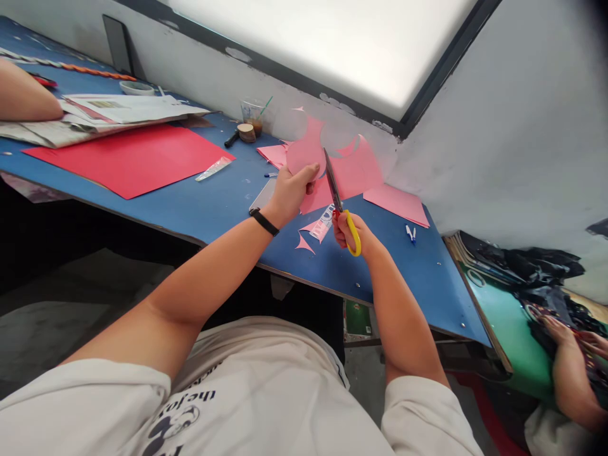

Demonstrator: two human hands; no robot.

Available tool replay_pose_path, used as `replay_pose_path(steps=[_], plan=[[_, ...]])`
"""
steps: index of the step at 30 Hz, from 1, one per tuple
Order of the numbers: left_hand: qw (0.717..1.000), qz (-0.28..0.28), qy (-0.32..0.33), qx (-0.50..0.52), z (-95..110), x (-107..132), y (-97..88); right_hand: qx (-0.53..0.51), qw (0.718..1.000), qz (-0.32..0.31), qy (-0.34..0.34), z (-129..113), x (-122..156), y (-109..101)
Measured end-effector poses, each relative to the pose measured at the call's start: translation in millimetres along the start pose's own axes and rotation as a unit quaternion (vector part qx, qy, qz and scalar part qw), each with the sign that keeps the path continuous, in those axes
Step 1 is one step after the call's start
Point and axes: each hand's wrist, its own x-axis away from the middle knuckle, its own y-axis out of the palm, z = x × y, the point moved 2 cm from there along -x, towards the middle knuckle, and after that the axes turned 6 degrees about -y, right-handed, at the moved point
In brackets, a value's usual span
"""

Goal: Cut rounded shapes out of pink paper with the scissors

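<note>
My left hand (292, 193), with a black band on the wrist, pinches a pink sheet of paper (304, 151) that has curved edges. Scissors (333, 182) with a yellow and red handle are gripped in my right hand (342, 232). Their blades point up and away, right beside the edge of the held paper. Whether the blades touch it I cannot tell. Behind them stands more pink paper (358, 171) with rounded cutouts. Below lie a small pointed pink scrap (304, 244) and a printed wrapper or tube (323, 223).
On the blue table (228, 206) lie a red sheet (137, 158), newspapers (118, 114), pink sheets (399, 204) and a small blue-and-white item (411, 234). A plastic cup (251, 115) stands by the wall. Another person's hands (560, 332) are at a green table (513, 323).
</note>
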Motion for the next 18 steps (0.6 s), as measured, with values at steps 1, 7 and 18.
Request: replay_pose_path(steps=[1,7,18], plan=[[1.0,0.0,0.0,0.002,-0.2,0.0,-0.1,0.0,1.0,-0.002,0.0,-0.1,0.1,-0.2],[1.0,0.016,-0.005,0.003,2.7,0.2,1.2,0.003,1.0,-0.005,-0.008,3.5,-1.0,-2.5],[0.999,0.031,-0.01,0.013,3.8,-3.3,1.6,0.008,1.0,0.01,-0.007,4.5,-1.7,-2.7]])
